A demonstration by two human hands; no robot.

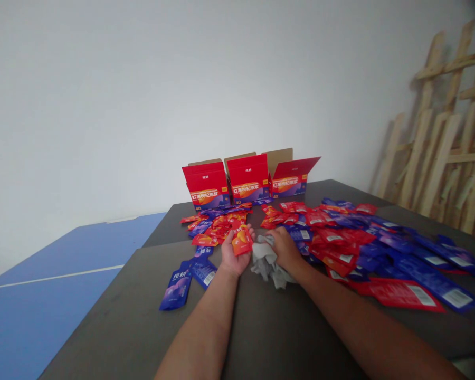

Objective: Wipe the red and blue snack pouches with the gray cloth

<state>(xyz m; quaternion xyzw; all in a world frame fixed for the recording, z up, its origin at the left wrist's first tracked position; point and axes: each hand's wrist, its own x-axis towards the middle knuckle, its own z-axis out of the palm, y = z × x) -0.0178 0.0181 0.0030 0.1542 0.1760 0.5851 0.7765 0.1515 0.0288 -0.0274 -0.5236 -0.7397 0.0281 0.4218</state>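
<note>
While the left hand (233, 253) lies palm up, fingers curled around a red-orange sachet (242, 241), the right hand (285, 249) presses down on a crumpled grey cloth (266, 262). Both are over a dark table (261, 327), between loose red and blue sachets (334, 253); three open red cartons (248, 179) stand beyond.

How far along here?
Done: nothing certain; three red cartons stand open at the back, insides unseen. In hand: left hand holds an orange sachet, right hand rests on a grey cloth. Left: many red and blue sachets lying loose on the table.
</note>
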